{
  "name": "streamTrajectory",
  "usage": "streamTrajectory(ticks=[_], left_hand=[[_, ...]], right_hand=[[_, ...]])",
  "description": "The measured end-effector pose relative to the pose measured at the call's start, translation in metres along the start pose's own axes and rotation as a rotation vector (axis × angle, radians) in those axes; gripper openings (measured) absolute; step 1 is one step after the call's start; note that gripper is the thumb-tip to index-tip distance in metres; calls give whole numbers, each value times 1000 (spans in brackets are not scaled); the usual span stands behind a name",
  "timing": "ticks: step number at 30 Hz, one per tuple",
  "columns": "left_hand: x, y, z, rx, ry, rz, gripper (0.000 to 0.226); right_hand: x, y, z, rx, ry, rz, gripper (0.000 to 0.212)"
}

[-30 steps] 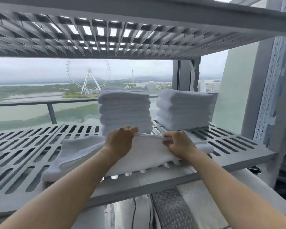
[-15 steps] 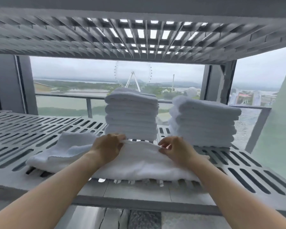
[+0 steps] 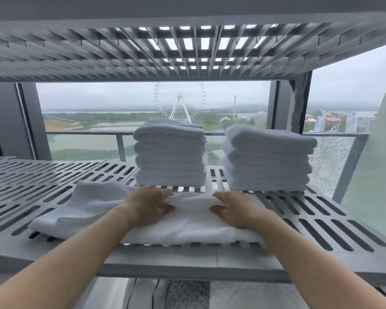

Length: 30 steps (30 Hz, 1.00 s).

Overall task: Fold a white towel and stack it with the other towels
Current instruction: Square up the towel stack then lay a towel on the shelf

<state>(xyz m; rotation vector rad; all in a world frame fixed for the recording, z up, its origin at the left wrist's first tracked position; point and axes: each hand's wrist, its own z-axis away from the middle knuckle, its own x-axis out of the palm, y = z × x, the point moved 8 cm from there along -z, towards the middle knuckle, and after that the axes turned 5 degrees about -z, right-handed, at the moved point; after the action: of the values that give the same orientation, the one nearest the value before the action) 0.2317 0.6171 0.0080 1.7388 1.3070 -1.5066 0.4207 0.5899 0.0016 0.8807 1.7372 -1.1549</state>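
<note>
A loose white towel (image 3: 94, 210) lies partly folded along the front of the grey slatted shelf (image 3: 334, 228). My left hand (image 3: 148, 205) and my right hand (image 3: 233, 208) both pinch a raised fold of it near the middle, thumbs underneath and fingers on top. Behind them stand two stacks of folded white towels, a left stack (image 3: 169, 152) and a right stack (image 3: 267, 159), each several high. The towel's left end spreads out loose and crumpled.
An upper slatted shelf (image 3: 187, 47) hangs low overhead. A dark shelf post (image 3: 283, 108) rises behind the right stack. A window with a railing lies beyond. The shelf's left part (image 3: 31, 181) is bare grating.
The view has swung left and closer to the shelf. Both hands stay on the towel and have gathered its middle into a higher fold, moving a little nearer each other.
</note>
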Motion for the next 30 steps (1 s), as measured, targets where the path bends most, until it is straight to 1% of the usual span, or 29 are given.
streamTrajectory(ticks=[4, 7, 9, 11, 14, 16, 18, 20, 23, 25, 28, 30], left_hand=[[-10, 19, 2, 34, 34, -40, 29], [-14, 36, 3, 46, 63, -87, 31], [-13, 41, 6, 39, 94, -114, 31], [-11, 37, 11, 32, 78, -57, 32], [-15, 21, 21, 52, 50, 118, 48], [-23, 10, 27, 75, 73, 136, 55], [-28, -2, 28, 73, 116, 87, 55], [-31, -11, 26, 82, 181, 39, 51], [-31, -19, 15, 110, 246, -43, 47], [-30, -25, 2, 121, 274, -112, 49], [-29, -41, -25, 74, 319, -185, 58], [-25, -46, -40, 19, 310, -248, 64]], right_hand=[[-14, 6, 14, 31, -21, 20, 23], [-20, 9, 24, 42, -28, 65, 16], [-18, 8, 29, 47, 5, 110, 12], [-18, 4, 32, 28, 96, 169, 17], [-31, -5, 32, -17, 283, 256, 32], [-40, -11, 28, -42, 374, 319, 32], [-46, -16, 20, -29, 421, 377, 27], [-47, -16, 9, 37, 426, 427, 23], [-48, -9, -8, 186, 407, 470, 25], [-48, -4, -21, 253, 415, 469, 28], [-42, 1, -45, 283, 412, 440, 34], [-27, 10, -58, 266, 330, 349, 45]])
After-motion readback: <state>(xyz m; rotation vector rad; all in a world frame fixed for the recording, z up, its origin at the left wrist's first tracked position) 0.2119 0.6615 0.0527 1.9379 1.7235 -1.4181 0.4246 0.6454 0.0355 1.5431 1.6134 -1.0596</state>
